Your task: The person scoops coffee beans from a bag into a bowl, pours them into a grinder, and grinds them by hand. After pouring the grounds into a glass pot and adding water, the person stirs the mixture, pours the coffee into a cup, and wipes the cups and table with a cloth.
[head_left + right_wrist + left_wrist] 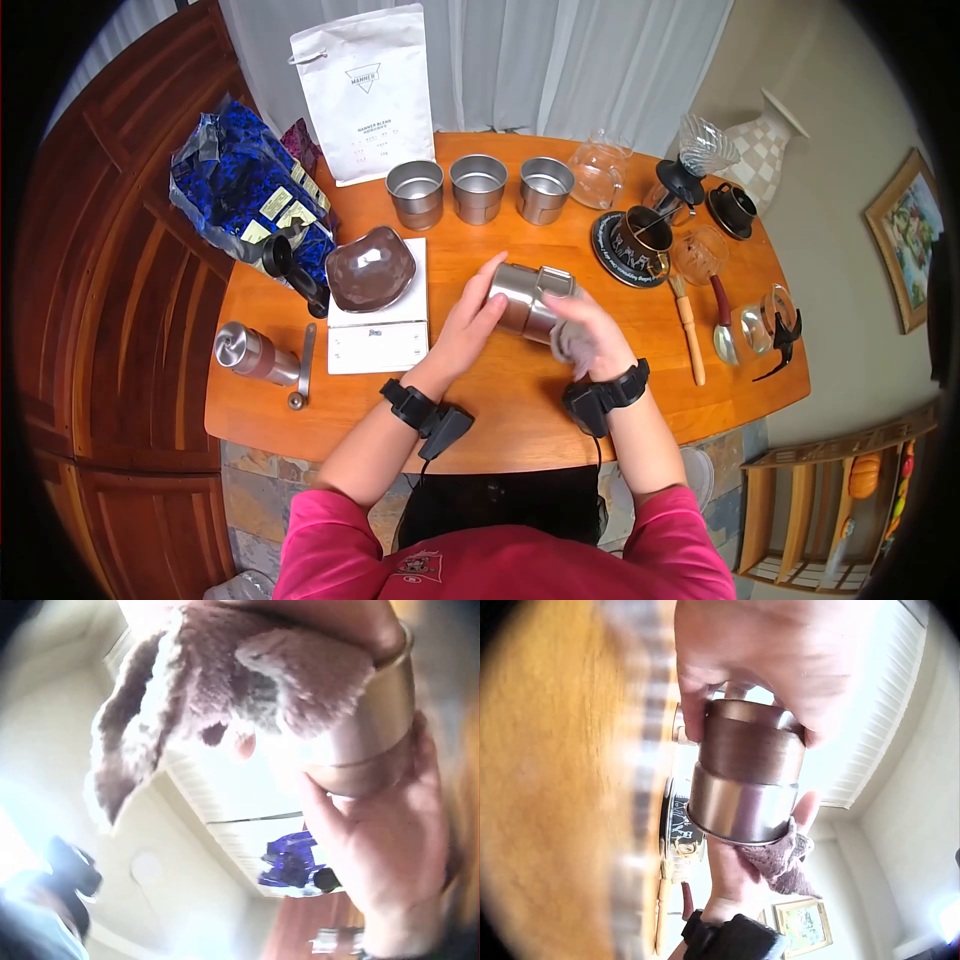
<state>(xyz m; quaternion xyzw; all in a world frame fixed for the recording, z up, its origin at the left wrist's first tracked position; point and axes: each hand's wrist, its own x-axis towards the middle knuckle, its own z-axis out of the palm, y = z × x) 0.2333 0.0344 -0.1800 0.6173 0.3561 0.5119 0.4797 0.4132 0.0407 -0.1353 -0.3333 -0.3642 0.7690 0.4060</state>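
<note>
My left hand [466,328] grips a metal cup [520,305] by its base end, and the cup is tipped on its side above the table. In the left wrist view the cup [742,806] has a darker brownish band near the fingers. My right hand [597,338] holds a greyish-purple cloth [573,346] at the cup's rim end. Fluffy folds of this cloth [202,682] hang from the right hand in the right wrist view and overlap the cup [379,735]. How far the cloth reaches inside the cup is hidden.
Beyond the hands stand three metal cups [478,188]. To the left are a white scale [378,347] bearing a brown dish [370,268], and a hand grinder [257,353]. On the right are a black mug [643,236], a brush [688,330] and a glass pot [755,327].
</note>
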